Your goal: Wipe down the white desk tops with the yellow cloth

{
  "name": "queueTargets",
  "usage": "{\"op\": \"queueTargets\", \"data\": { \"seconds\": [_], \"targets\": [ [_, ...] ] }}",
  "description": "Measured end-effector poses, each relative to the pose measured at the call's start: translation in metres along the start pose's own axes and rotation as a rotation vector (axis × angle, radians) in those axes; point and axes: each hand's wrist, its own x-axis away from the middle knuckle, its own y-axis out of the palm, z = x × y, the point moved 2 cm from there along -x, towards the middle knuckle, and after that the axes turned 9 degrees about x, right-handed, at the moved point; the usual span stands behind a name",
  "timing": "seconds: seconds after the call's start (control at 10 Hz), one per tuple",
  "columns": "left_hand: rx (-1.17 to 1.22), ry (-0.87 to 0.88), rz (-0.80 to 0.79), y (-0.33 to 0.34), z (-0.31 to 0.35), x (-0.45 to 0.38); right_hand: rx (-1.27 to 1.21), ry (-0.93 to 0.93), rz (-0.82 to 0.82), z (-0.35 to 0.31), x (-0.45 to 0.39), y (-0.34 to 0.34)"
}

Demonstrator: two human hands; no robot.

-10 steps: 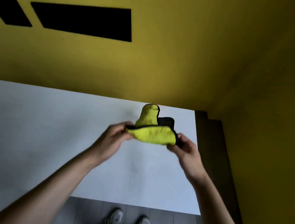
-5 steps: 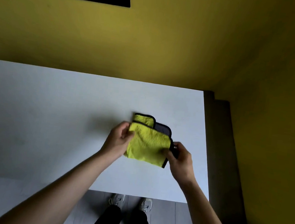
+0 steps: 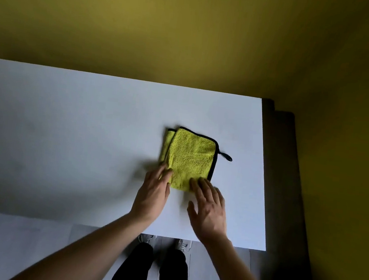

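Observation:
The yellow cloth, folded and edged in black with a small black loop at its right side, lies flat on the white desk top toward the right. My left hand has straight fingers whose tips touch the cloth's near left corner. My right hand is spread flat, fingertips resting on the cloth's near right edge. Neither hand grips the cloth.
A yellow wall runs behind the desk and along the right. A dark gap and a dark ledge lie past the desk's right edge. My legs and shoes stand on the grey floor at the desk's near edge.
The cloth, held up between both hands a second ago, has been folded and laid flat on the desk. Both hands let go and now rest with straight fingers on its near edge.

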Motion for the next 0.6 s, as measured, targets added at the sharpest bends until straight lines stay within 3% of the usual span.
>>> {"op": "queueTargets", "data": {
  "seconds": [0.4,0.6],
  "targets": [
    [-0.105,0.033,-0.197,-0.001,0.003,0.081,0.053,0.018,-0.128,-0.010,0.073,-0.001],
    [-0.138,0.093,-0.211,-0.020,0.006,0.073,0.077,0.039,-0.125,-0.016,0.058,-0.020]
  ]
}}
